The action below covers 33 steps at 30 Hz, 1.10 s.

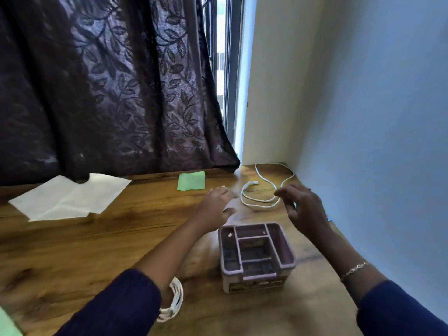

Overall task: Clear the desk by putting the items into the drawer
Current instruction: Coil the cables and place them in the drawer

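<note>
Head view: right hand [304, 208] near cable [252, 203]

Dim, window-lit, motion-blurred, edges warped

The wooden desk [97, 251] carried several things. White paper [70, 197] lay flat at the back left, and a green note [191, 181] lay near the back edge. A loose cable [252, 183] curled in the back right corner. A purple organizer [257, 255] stood in front of it. A coiled cable [177, 297] lay nearer the front, partly hidden. A green sheet [7, 323] showed at the front left corner.
</note>
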{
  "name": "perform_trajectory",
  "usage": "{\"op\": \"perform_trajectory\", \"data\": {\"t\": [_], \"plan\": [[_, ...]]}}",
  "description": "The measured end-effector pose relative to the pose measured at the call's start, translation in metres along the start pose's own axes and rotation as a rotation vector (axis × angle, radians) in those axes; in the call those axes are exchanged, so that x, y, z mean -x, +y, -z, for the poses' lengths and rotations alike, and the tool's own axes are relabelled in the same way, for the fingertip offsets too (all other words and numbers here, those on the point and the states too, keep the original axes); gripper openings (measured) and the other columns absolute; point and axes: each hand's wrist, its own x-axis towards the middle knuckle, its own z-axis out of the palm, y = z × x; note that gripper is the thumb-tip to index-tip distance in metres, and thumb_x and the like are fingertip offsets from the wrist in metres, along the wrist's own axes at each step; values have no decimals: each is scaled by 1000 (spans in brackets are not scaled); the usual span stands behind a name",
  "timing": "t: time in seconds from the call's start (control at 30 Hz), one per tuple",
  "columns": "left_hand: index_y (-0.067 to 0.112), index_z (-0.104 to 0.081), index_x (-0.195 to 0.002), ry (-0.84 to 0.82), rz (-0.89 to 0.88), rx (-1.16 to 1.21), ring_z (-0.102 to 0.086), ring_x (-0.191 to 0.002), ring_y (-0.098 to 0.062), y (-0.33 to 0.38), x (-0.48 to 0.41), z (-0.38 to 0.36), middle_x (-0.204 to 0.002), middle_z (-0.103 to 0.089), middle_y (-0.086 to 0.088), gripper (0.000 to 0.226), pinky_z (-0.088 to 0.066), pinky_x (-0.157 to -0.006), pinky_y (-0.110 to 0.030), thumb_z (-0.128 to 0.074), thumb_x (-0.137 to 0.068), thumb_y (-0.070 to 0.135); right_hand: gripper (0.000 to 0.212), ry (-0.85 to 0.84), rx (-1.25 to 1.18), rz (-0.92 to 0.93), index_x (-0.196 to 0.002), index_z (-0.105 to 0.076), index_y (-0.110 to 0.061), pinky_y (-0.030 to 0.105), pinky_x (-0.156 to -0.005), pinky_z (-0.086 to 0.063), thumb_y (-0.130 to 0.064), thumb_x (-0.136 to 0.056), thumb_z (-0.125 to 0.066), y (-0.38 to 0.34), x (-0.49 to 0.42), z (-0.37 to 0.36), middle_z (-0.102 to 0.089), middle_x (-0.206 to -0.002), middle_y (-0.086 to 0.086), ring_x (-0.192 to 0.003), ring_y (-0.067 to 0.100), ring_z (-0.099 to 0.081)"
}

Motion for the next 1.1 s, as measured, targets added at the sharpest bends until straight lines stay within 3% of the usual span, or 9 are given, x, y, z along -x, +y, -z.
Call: {"op": "perform_trajectory", "data": {"t": [0.17,0.4,0.63,0.73,0.87,0.97,1.1], "plan": [[17,-56,-125,-155,-99,-159,-37,-129,-17,-10,-32,-13,-136,-48,-1,36,-18,-111,-28,-58,-90,17,20,-248,29,39,-80,-73,-8,32,-58,-49,9,-71,-66,22,-41,-30,-68,-78,10,-68,31,-63],[14,-58,-122,-155,-88,-94,-46,-119,-20,-26,-63,-32,-129,-54,-2,32,-35,-97,-29,-57,-90,14,25,-680,197,-23,-106,-68,-12,28,-76,-42,-6,-85,-55,37,-59,-91,-66,-107,6,-101,24,-60],[14,-59,-118,-54,64,60,-53,-114,-20,-48,-78,-41,-124,-59,-3,29,-37,-88,-23,-56,-90,12,27,-588,188,-149,-102,-68,-12,30,-74,-41,-2,-83,-51,50,-73,-116,-66,-107,8,-101,28,-58],[14,-60,-118,-91,-2,24,-53,-111,-21,-51,-83,-45,-123,-58,-3,30,-39,-88,-25,-53,-90,10,34,-601,244,-104,-108,-65,-13,29,-69,-35,1,-83,-48,53,-86,-125,-62,-110,6,-102,27,-56],[9,-64,-108,-151,-137,26,-56,-102,-26,-52,-89,-57,-112,-61,-8,25,-45,-83,-32,-51,-87,7,49,-641,288,-61,-121,-59,-15,35,-83,-43,7,-80,-44,59,-104,-136,-58,-122,5,-110,28,-54],[10,-65,-105,-163,-187,17,-55,-100,-27,-53,-94,-66,-108,-62,-9,24,-45,-84,-34,-52,-85,6,57,-720,313,-22,-132,-50,-15,33,-92,-40,9,-81,-46,65,-114,-143,-52,-133,4,-121,26,-49],[12,-63,-114,-181,-217,-21,-50,-109,-22,-54,-100,-69,-117,-60,-6,30,-36,-90,-28,-57,-85,9,41,-767,415,17,-124,-54,-12,34,-85,-41,-1,-85,-48,73,-118,-152,-55,-121,10,-113,29,-51]]}}
